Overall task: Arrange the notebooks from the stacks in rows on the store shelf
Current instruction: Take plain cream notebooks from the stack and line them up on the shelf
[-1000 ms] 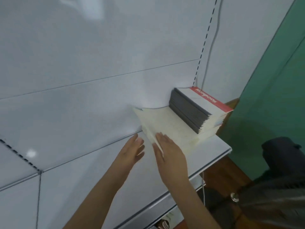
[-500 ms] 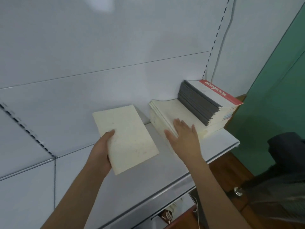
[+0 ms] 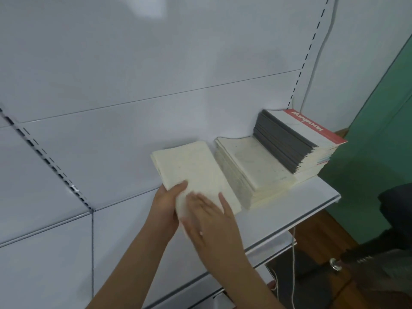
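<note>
Held on the white shelf (image 3: 307,204): two stacks at the right end. Cream stack (image 3: 256,166) lay flat beside the taller, grey-edged stack (image 3: 289,143) topped by a red-banded cover, the two touching.

Left of the cream stack, just beside it, sat a cream notebook (image 3: 196,172), gripped at its near left corner by the left hand (image 3: 167,201), thumb on top. Pressed flat on its near end, fingers spread and open: the right hand (image 3: 209,219).

Half a second earlier, held the notebook farther left, well apart from the stacks, in the left hand alone; rested then on the cream stack, the right hand.

Counted: two stacks, one loose notebook, two hands, one shelf. Could not count the notebooks within each stack.
</note>
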Demonstrator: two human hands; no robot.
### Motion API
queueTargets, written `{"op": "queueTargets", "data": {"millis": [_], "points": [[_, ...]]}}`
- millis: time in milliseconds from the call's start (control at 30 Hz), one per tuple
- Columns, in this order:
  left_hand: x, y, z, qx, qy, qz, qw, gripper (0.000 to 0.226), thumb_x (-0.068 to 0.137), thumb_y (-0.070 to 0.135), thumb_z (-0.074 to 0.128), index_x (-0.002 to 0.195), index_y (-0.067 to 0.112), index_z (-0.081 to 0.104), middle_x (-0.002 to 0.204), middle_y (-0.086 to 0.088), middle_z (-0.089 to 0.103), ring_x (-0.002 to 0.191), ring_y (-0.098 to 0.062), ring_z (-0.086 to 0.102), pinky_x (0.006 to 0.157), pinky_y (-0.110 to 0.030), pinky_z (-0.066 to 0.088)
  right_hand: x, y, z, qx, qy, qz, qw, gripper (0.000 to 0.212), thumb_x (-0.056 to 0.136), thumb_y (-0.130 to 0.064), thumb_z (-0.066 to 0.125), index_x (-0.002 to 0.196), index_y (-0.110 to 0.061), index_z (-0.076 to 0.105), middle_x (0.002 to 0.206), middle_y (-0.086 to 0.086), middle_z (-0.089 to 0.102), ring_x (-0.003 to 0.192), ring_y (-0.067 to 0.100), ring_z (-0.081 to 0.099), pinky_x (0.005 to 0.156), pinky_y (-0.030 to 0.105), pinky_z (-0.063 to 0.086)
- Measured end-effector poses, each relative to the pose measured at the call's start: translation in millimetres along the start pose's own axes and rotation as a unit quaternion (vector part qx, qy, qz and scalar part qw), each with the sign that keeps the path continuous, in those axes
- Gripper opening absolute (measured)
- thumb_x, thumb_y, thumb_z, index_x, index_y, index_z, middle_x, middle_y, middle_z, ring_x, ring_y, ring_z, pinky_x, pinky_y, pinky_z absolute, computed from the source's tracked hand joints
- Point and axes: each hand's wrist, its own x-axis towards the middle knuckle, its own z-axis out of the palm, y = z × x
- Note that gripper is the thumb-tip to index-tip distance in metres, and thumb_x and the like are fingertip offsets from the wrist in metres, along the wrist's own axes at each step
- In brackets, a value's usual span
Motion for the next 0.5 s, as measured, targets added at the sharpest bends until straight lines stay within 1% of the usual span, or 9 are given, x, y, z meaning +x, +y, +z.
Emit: {"op": "queueTargets", "data": {"millis": [67,133,200,233,267,333,400,433,500], "points": [[-3,0,-11,-0.005,-0.005,0.006,1.0,0.038,0.093,0.007,0.058,0.132,0.007,0.058,0.118,-0.017,0.071,0.103,-0.034,0.07,0.08,-0.044,0.06,8,11,-12,0.044,0.023,0.055,0.997,0.058,0.106,-0.05,0.018,0.149,-0.019,0.041,0.152,-0.005,0.043,0.144,0.005,0.031,0.123,0.037,0.009],[-10,2,-17,-0.003,-0.017,0.001,1.0,0.037,0.094,0.012,0.058,0.131,0.01,0.058,0.122,-0.015,0.069,0.109,-0.035,0.068,0.087,-0.047,0.057,23,26,-28,0.095,0.037,0.112,0.989,0.06,0.104,-0.051,0.025,0.155,-0.021,0.025,0.159,-0.005,0.03,0.147,0.008,0.023,0.124,0.036,0.012],[-18,6,-23,0.016,-0.025,0.001,1.0,0.032,0.097,0.018,0.056,0.129,0.012,0.06,0.122,-0.013,0.07,0.11,-0.033,0.068,0.088,-0.047,0.057,45,37,-42,0.166,0.012,0.144,0.975,0.068,0.101,-0.053,0.034,0.158,-0.021,0.016,0.161,-0.003,0.024,0.147,0.012,0.024,0.12,0.029,0.016],[-21,7,-25,0.036,-0.022,0.003,0.999,0.031,0.098,0.021,0.055,0.127,0.012,0.061,0.12,-0.013,0.071,0.108,-0.032,0.069,0.086,-0.045,0.059,58,40,-44,0.226,-0.017,0.162,0.96,0.07,0.099,-0.054,0.039,0.157,-0.022,0.016,0.159,-0.004,0.03,0.144,0.013,0.032,0.118,0.028,0.021],[-25,7,-29,0.062,-0.016,0.007,0.998,0.031,0.098,0.024,0.055,0.126,0.012,0.062,0.118,-0.012,0.072,0.106,-0.032,0.07,0.083,-0.044,0.06,71,42,-43,0.293,-0.046,0.183,0.937,0.072,0.097,-0.055,0.045,0.156,-0.023,0.021,0.154,-0.005,0.04,0.138,0.013,0.042,0.115,0.029,0.029],[-33,5,-40,0.108,0.016,0.018,0.994,0.032,0.096,0.03,0.057,0.123,0.013,0.063,0.112,-0.012,0.074,0.101,-0.031,0.072,0.079,-0.042,0.061,90,42,-29,0.427,-0.091,0.215,0.874,0.063,0.092,-0.056,0.057,0.145,-0.024,0.045,0.136,-0.006,0.06,0.123,0.014,0.058,0.108,0.039,0.043],[-43,3,-54,0.126,0.056,0.015,0.99,0.034,0.095,0.035,0.058,0.122,0.014,0.063,0.111,-0.011,0.074,0.1,-0.03,0.072,0.082,-0.044,0.06,100,33,-11,0.539,-0.103,0.241,0.801,0.033,0.096,-0.037,0.061,0.122,-0.016,0.066,0.114,0.001,0.073,0.108,0.021,0.068,0.095,0.042,0.053],[-48,2,-63,0.123,0.075,0.008,0.99,0.036,0.095,0.036,0.058,0.123,0.015,0.063,0.112,-0.011,0.074,0.102,-0.031,0.071,0.085,-0.046,0.058,102,24,-3,0.576,-0.106,0.253,0.77,0.024,0.098,-0.027,0.06,0.114,-0.012,0.07,0.107,0.004,0.075,0.104,0.024,0.07,0.089,0.039,0.055],[-61,4,-84,0.119,0.109,-0.001,0.987,0.034,0.096,0.037,0.058,0.123,0.016,0.065,0.114,-0.009,0.073,0.104,-0.03,0.071,0.091,-0.047,0.056,105,3,13,0.601,-0.116,0.273,0.742,0.02,0.098,-0.022,0.06,0.109,-0.01,0.072,0.103,0.005,0.076,0.099,0.024,0.072,0.084,0.038,0.057]]}}
